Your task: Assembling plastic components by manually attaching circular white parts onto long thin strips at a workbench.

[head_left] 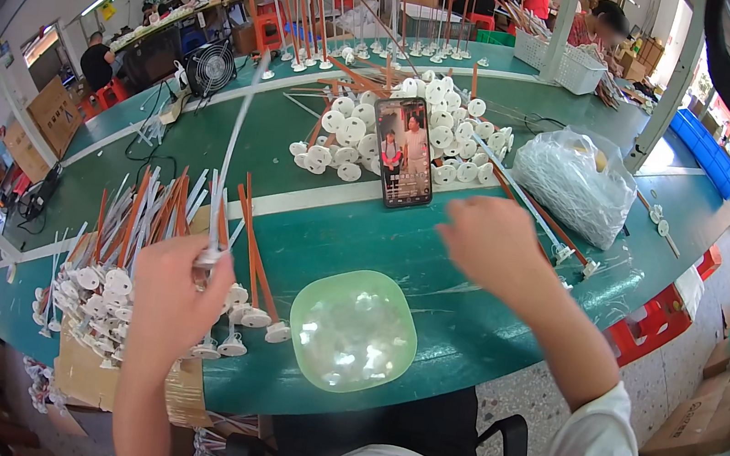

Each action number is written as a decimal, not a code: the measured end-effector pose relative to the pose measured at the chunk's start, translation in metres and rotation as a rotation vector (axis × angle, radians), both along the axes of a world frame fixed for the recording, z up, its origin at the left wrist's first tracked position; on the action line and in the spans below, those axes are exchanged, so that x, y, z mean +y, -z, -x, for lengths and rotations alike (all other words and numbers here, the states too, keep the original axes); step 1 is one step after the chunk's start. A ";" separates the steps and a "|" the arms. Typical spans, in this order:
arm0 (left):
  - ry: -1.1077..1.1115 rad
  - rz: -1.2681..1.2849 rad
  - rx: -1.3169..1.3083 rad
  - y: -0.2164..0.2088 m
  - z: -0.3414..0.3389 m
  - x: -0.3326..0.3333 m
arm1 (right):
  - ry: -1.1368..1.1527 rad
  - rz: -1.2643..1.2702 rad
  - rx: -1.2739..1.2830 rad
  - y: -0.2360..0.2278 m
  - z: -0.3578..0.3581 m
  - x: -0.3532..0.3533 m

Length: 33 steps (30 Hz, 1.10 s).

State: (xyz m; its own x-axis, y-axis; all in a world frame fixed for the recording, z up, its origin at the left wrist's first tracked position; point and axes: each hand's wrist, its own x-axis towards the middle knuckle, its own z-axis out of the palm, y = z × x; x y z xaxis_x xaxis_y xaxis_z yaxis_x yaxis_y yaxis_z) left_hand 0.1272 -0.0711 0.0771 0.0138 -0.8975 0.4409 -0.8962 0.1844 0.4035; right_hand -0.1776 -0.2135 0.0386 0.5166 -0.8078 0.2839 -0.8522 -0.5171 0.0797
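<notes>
My left hand (177, 291) is closed round the lower end of a thin white rod (237, 133), just above a pile of rods with round white bases (103, 295). The rod stands nearly upright, its top leaning slightly right. My right hand (494, 243) hovers over the table to the right of a propped phone (403, 152), fingers curled in and slightly blurred; whatever they hold, if anything, is hidden. Between my forearms sits a light green bowl (299, 349) of small clear, shiny pieces.
Behind the phone lies a heap of rods with white discs (350, 129). A clear plastic bag (574, 182) rests at the right, beside loose rods (557, 239). Finished-looking rods stand upright (309, 22) at the back. A metal post (664, 92) rises at right. People work farther off.
</notes>
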 end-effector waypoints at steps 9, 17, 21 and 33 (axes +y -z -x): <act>-0.348 -0.220 -0.522 0.023 -0.016 0.025 | 0.553 -0.110 0.264 0.034 0.133 -0.024; -0.026 -0.162 -0.573 0.032 -0.035 0.019 | 0.434 -0.019 -0.005 0.019 0.150 -0.021; -0.096 -0.320 -0.477 0.011 -0.019 0.022 | 0.299 -0.036 -0.259 -0.019 0.156 -0.007; 0.606 -0.270 0.860 0.069 0.079 -0.047 | -0.337 -0.875 -1.213 0.003 -0.052 0.024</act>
State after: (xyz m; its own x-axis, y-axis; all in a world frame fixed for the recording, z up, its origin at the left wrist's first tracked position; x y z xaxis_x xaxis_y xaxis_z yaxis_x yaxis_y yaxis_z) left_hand 0.0486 -0.1181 0.0079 -0.2544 -0.9248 0.2828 -0.0839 0.3124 0.9462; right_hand -0.1254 -0.1898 0.0353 0.5194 -0.8377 0.1691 -0.0142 -0.2063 -0.9784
